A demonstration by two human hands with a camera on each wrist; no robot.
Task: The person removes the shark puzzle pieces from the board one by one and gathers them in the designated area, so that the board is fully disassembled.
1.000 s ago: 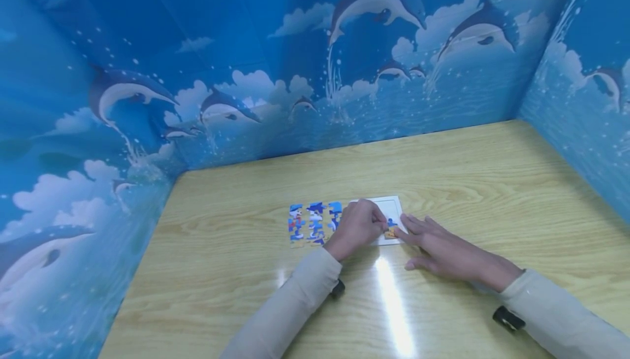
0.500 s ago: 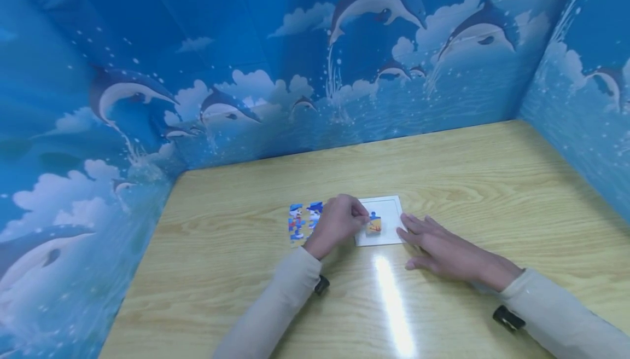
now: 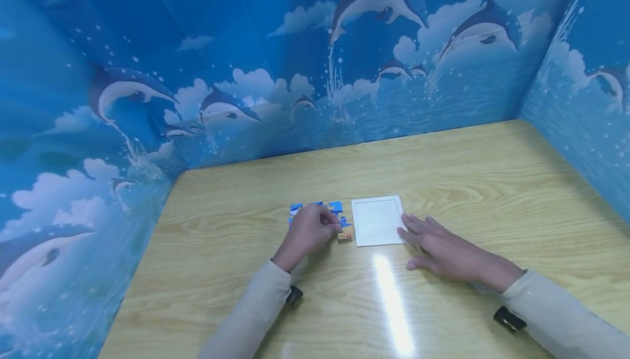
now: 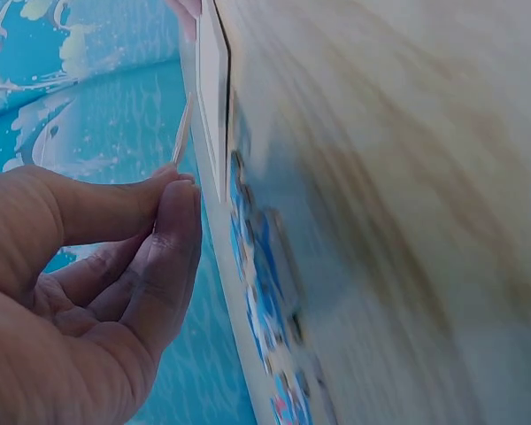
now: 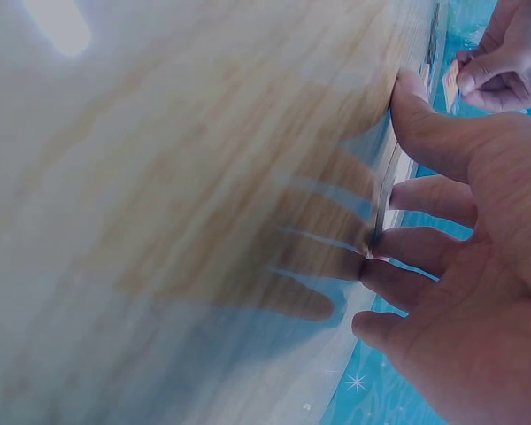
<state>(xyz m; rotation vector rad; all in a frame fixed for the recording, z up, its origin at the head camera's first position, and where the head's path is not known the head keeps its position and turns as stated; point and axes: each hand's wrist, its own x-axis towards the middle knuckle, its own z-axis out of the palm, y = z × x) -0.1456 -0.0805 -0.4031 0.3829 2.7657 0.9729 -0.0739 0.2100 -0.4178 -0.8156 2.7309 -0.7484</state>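
Note:
My left hand [image 3: 310, 231] pinches a jigsaw piece [image 3: 345, 233], sandy orange with a blue top edge, between thumb and fingertips. The left wrist view shows that piece [image 4: 184, 131] edge-on, raised above the table. Under and behind this hand lie several blue, white and red jigsaw pieces [image 3: 336, 206], partly hidden by it. To their right is a flat white puzzle frame [image 3: 378, 222] with a thin inner outline and a bare inside. My right hand [image 3: 438, 247] rests with spread fingers, its fingertips at the frame's right edge.
The pale wood-grain table [image 3: 236, 271] reflects a bright light streak below the frame. Blue dolphin-print sheets [image 3: 275, 74] stand along its back and sides. Both wrists carry small black devices [image 3: 509, 319] on light sleeves.
The left hand has lifted the sandy jigsaw piece from the white frame's lower right and carried it left, over beside the other pieces. The right hand stays put.

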